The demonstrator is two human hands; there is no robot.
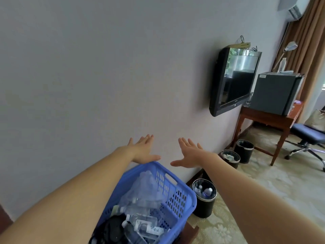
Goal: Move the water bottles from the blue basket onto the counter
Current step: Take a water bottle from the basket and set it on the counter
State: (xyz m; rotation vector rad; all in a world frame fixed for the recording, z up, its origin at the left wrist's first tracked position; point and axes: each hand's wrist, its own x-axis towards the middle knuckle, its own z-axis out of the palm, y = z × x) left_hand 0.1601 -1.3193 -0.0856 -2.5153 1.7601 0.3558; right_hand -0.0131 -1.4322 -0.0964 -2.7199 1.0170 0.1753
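Progress: looks not started | clear plastic water bottles (140, 196) all lie in the blue plastic slotted basket (177, 194), bottom middle of frame | left hand (143, 150) and right hand (190, 154) spread wide, holding nothing, above the basket | counter: cannot tell where

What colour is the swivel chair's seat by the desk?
Dark blue seat, on a chrome base, seen in the head view.

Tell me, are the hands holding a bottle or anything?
No, nothing is held. The left hand and right hand are both open and spread flat above the blue basket, touching no bottles.
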